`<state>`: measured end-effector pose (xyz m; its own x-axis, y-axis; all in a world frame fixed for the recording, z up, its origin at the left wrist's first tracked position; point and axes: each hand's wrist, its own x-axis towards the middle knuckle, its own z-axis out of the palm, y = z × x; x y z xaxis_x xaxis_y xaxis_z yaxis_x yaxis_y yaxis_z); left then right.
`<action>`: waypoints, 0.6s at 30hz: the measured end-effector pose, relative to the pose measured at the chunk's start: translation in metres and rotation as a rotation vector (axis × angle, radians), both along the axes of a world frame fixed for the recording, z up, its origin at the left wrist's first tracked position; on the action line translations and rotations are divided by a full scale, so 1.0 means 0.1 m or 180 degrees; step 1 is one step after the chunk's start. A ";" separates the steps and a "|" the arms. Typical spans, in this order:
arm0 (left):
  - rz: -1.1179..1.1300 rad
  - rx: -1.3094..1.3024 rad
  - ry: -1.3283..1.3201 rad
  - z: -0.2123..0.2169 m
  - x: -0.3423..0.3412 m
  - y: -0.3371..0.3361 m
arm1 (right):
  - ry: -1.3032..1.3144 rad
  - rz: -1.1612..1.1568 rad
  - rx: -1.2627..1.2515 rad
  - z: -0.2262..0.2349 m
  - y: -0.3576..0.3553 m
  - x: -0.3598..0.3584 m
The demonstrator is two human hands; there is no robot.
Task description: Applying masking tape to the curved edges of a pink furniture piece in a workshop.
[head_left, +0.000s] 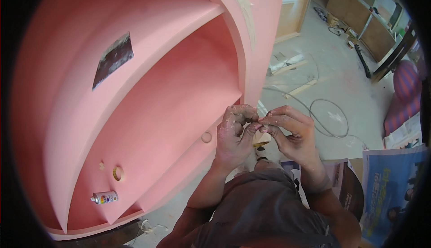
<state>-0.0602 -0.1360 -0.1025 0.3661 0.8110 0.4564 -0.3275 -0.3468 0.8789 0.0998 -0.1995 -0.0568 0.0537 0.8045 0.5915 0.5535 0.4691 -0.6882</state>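
In front of my body, my left hand point(235, 133) and my right hand point(292, 133) meet with the fingertips pinched together. A small cream roll of masking tape point(262, 138), with a yellowish core, hangs at the fingertips between them. Both thumbs press at its upper edge, and the fingers partly hide it. Grey and pink dust coats my fingers. To the left stands a large pink curved shelf unit point(179, 82), just beyond my left hand. A small round ring-like thing point(206, 137) sits on its edge near my left wrist.
Inside the pink unit lie a second tape roll point(117, 173), a spray can point(104, 197) on its side and a dark rectangular sheet point(113, 60). A looped cable point(332, 133) and wood strips point(301, 89) lie on the floor at right. Newspaper point(390, 189) covers the floor nearby.
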 end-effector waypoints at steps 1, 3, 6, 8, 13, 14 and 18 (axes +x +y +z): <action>-0.0097 -0.0234 -0.0303 -0.03 -0.02 -0.06 | 0.0121 0.0018 -0.0156 0.00 -0.04 -0.02; -0.0216 -0.0372 -0.0421 -0.05 -0.09 -0.10 | 0.0212 0.0042 -0.0377 0.00 -0.08 -0.06; -0.0223 -0.0313 -0.0594 -0.01 -0.06 -0.11 | 0.0431 0.0064 -0.0449 0.04 -0.03 -0.10; -0.0116 -0.0163 -0.0634 -0.04 -0.07 -0.12 | 0.0644 0.0203 -0.0427 0.08 -0.01 -0.14; 0.0057 -0.0509 -0.0350 -0.17 -0.09 -0.14 | 0.0325 0.0257 -0.0423 0.05 0.07 -0.16; 0.0132 -0.0486 -0.0299 -0.19 -0.10 -0.13 | 0.0312 0.0263 -0.0429 0.05 0.09 -0.16; 0.0376 -0.0385 -0.0143 -0.17 -0.14 -0.11 | 0.0024 0.0220 -0.0478 0.10 0.12 -0.14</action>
